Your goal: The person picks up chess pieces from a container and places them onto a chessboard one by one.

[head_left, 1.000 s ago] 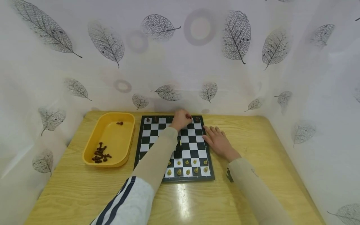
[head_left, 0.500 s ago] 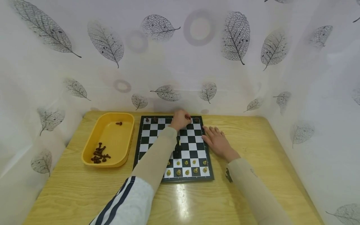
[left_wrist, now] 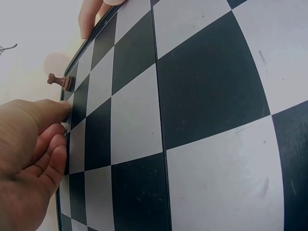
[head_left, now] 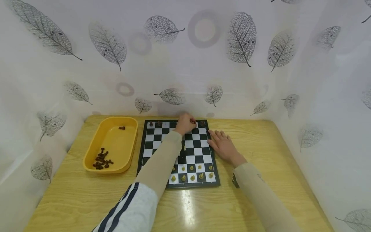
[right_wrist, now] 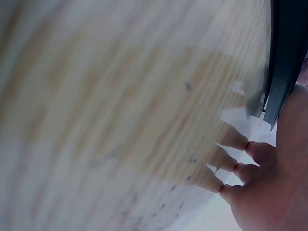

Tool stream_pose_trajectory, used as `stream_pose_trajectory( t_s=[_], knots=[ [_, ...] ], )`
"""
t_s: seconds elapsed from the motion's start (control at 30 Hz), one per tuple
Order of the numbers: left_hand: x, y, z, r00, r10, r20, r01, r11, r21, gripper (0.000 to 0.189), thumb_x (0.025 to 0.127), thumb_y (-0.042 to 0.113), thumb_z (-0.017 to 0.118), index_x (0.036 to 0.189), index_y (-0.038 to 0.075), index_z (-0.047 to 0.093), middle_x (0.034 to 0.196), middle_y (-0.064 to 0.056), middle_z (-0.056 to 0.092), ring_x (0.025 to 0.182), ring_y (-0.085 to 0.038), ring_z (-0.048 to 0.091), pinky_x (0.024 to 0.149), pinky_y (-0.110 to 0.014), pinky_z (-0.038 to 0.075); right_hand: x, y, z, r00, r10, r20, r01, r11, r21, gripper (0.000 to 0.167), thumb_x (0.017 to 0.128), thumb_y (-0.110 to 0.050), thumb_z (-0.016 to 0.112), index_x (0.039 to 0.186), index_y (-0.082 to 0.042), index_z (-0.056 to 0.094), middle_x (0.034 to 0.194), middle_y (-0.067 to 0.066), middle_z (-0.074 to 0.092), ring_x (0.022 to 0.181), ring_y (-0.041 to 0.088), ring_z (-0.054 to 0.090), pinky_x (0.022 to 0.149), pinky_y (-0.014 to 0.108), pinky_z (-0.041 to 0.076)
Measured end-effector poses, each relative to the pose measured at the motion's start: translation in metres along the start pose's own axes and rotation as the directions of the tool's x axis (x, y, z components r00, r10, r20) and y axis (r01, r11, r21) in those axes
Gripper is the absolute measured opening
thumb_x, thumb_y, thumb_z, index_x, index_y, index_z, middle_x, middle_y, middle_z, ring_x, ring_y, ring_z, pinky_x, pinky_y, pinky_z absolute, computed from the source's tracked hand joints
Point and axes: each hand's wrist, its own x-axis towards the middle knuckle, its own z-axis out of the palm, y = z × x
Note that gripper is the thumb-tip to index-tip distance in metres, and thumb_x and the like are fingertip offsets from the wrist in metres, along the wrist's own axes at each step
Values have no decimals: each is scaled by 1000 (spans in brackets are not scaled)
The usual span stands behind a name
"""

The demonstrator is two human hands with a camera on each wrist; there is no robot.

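Observation:
My left hand [head_left: 185,124] reaches across to the far row of the black-and-white chessboard [head_left: 198,150]. Its thumb and fingertips pinch a small brown chess piece, mostly hidden by the fingers. Just beside it, at the far right corner, a brown rook [left_wrist: 61,83] stands on its square in the left wrist view. Two more brown chess pieces [head_left: 158,123] stand at the far left end of that row. With fingers spread, my right hand [head_left: 224,146] rests flat on the table, its thumb and fingertips at the board's right edge.
A yellow tray [head_left: 134,143] left of the board holds a heap of brown chess pieces [head_left: 101,159] and a single one [head_left: 122,128] near its far end. Yellowish chess pieces [head_left: 192,178] stand in two near rows, partly behind my left sleeve. A leaf-patterned curtain [head_left: 174,71] hangs behind the table.

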Motion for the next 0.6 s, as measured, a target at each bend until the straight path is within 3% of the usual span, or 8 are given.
stream_pose_trajectory(
  t_s=[0.6],
  knots=[
    [1,-2,2,1000,-8,-2,8,1000,6,19,97,14,76,112,3,79,114,-12,77,100,-25,72,89,-37,60,-2,-3,-1,1000,12,-5,-12,1000,-5,69,111,-60,26,169,-23,24,172,20,28,160,49,20,128,68,14]
  ],
)
